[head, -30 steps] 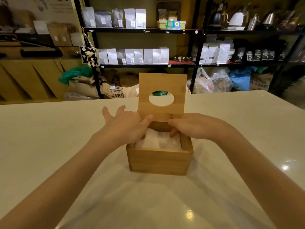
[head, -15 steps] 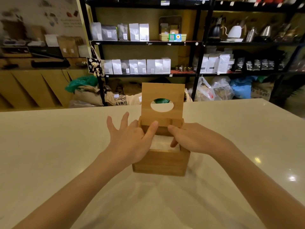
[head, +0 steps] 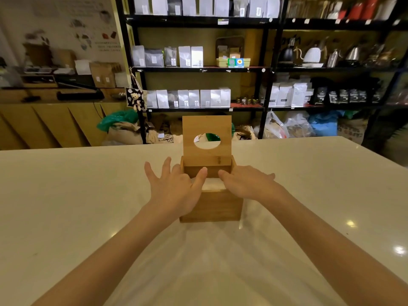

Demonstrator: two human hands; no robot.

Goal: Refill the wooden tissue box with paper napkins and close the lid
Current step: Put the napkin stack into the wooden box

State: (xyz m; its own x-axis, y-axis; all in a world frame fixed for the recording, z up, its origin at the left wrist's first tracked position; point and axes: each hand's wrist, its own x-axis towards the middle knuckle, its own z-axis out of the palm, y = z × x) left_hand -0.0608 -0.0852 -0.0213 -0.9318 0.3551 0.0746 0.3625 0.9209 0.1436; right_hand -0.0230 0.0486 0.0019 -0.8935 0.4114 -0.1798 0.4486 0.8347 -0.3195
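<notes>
The wooden tissue box [head: 217,206] stands on the white table [head: 66,206] straight ahead. Its hinged lid [head: 207,127], with an oval hole, stands upright at the far side. White paper napkins [head: 213,185] lie inside, only a strip showing between my hands. My left hand [head: 174,191] hovers over the box's left side with fingers spread, thumb over the napkins. My right hand [head: 247,184] lies flat over the right side, fingers pointing left and thumb spread. Neither hand holds anything.
Black shelves [head: 198,69] with bags and kettles stand behind the table's far edge. Sacks and plastic bags [head: 123,129] sit on the floor below them. The table stretches wide on both sides of the box.
The view has tilted up and the box now sits farther from me. Both hands have lifted out of the box, fingers spreading wider. The lid stays upright.
</notes>
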